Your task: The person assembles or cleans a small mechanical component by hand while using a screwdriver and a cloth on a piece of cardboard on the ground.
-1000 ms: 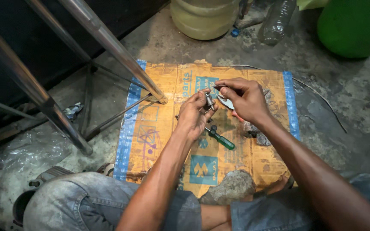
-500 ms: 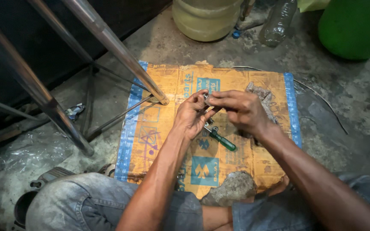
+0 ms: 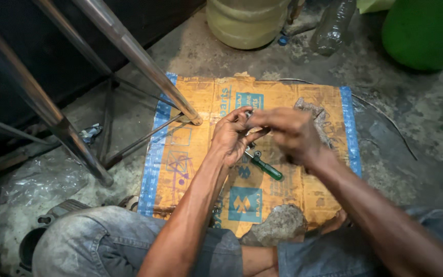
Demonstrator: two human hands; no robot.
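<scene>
A single head-worn camera looks steeply down and forward from above the seated person's lap, close to the work. Knees fill the near edge, the cardboard sheet (image 3: 201,154) on the floor sits mid-frame, metal legs (image 3: 129,46) cross the far left, and containers line the far edge.

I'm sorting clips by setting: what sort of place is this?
Probably a rough repair workshop floor: stained concrete, a flattened cardboard work mat with a screwdriver on it, and metal legs beside it.
</scene>
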